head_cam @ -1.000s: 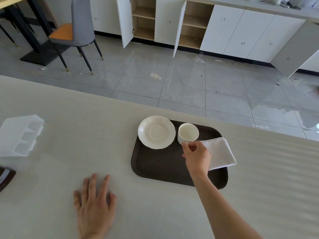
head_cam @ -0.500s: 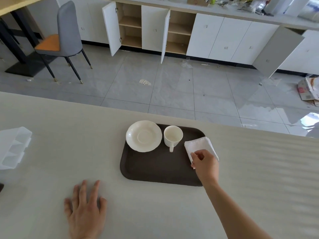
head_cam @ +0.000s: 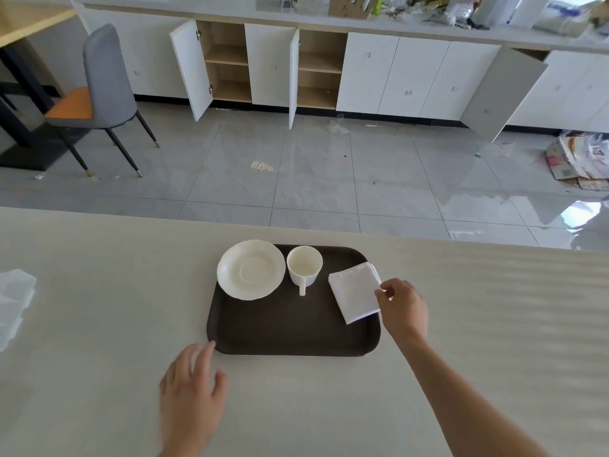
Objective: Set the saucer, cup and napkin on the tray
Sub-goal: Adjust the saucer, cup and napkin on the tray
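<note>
A pale countertop [head_cam: 99,324] is shown. Nearest, the left hand [head_cam: 192,400] is held flat, fingers spread, beside a dark tray [head_cam: 290,334]. The right hand [head_cam: 403,308] is pinched on the folded napkin [head_cam: 354,293]'s edge. Farther back, cup [head_cam: 304,267] and saucer [head_cam: 251,269] are set on the tray.

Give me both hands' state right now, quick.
Left hand: open, flat on the counter, holding nothing.
Right hand: fingers pinched at the folded napkin's right edge.
</note>
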A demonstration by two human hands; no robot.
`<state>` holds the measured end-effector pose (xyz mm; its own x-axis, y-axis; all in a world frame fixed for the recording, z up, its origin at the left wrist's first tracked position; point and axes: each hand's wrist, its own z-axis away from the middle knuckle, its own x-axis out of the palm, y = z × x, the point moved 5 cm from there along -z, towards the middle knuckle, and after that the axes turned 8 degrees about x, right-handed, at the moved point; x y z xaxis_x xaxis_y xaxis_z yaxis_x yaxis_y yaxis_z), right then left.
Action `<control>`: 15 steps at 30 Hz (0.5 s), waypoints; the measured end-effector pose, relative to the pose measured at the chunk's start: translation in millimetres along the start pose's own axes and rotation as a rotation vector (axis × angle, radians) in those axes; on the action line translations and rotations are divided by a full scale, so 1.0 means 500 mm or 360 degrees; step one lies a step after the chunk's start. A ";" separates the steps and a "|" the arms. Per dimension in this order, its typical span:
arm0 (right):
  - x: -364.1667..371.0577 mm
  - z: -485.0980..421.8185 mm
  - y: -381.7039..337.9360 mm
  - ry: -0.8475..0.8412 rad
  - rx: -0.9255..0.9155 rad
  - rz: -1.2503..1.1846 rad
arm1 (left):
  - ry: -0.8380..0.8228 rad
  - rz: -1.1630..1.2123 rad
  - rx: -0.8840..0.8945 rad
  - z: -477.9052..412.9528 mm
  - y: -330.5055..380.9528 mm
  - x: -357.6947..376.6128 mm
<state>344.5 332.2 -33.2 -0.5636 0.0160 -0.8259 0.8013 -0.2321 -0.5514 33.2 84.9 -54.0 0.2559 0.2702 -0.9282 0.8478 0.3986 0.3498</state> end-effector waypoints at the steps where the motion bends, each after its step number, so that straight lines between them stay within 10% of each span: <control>1: -0.002 -0.001 0.003 0.0011 -0.0001 0.0030 | -0.0026 0.0011 0.0094 -0.006 0.022 0.005; 15: 0.027 0.010 0.008 -0.0165 0.0009 0.0102 | -0.0325 0.0087 0.0627 -0.057 0.220 0.087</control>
<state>339.1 326.9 -46.0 -0.5291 -0.0997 -0.8427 0.8355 -0.2347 -0.4968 124.2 165.4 -52.6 0.3583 0.0874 -0.9295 0.9326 0.0132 0.3607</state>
